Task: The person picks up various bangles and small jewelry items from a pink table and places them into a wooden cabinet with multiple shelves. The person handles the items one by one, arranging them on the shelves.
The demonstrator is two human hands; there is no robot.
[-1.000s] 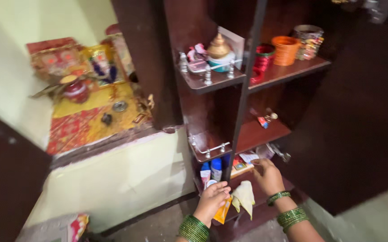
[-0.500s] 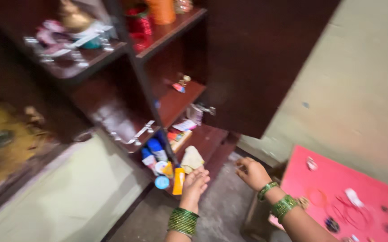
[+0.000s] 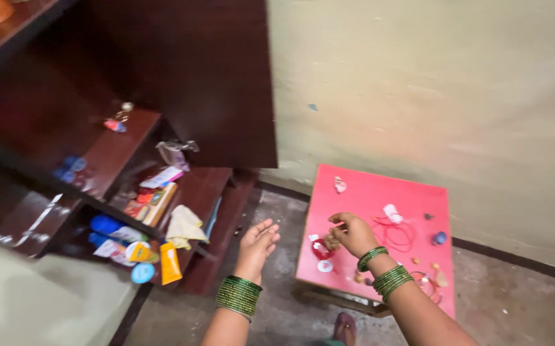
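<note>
My left hand (image 3: 258, 240) hangs flat and open over the grey floor, beside the lowest shelf of a dark wooden cupboard (image 3: 187, 77); it holds nothing. My right hand (image 3: 352, 234) hovers above the near left part of a low red table (image 3: 373, 192), fingers pinched together; I cannot make out anything between them. Both wrists carry green bangles. On the table lie loops of red thread (image 3: 398, 234), a white scrap (image 3: 392, 213), a small blue piece (image 3: 439, 238) and several other tiny bits.
The cupboard's open door stands at the top left. Its bottom shelf holds a yellow cloth (image 3: 184, 225), an orange tube (image 3: 170, 264), a round blue lid (image 3: 141, 273) and blue bottles (image 3: 104, 224). A pale wall (image 3: 418, 83) rises behind the table.
My view has swung right, from the shelves to the red table. My right hand left the lower shelf and moved over the table. My left hand came off the shelf items.
</note>
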